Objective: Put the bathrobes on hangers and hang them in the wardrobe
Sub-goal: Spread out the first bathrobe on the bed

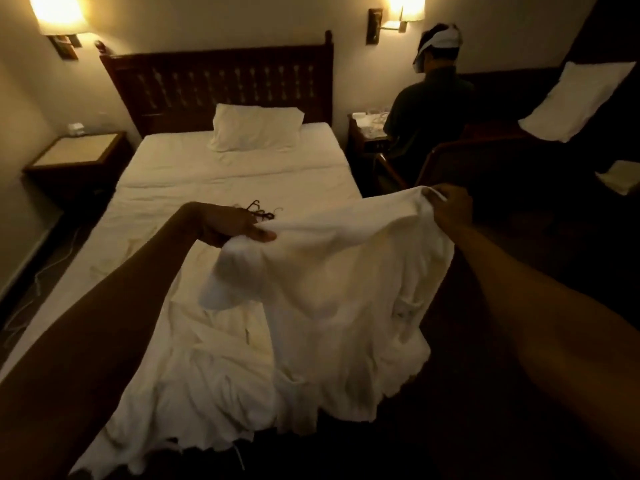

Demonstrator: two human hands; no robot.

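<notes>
A white bathrobe (346, 271) is held up over the foot of the bed (235, 171). My left hand (232, 226) pinches its upper left edge between thumb and fingers. Its upper right corner is gripped by my right hand (450, 206), out past the bed's right side. The robe's lower part drapes down onto more white fabric (194, 375) bunched at the bed's foot. Dark hangers (259, 211) lie on the sheet just behind my left hand, partly hidden by it. No wardrobe is in view.
A pillow (256, 131) leans at the dark wooden headboard (221, 84). A nightstand (76, 157) stands left of the bed. A person (429, 109) sits at the right, facing away, in a dark chair (460, 164). Another pillow (575, 98) lies at far right.
</notes>
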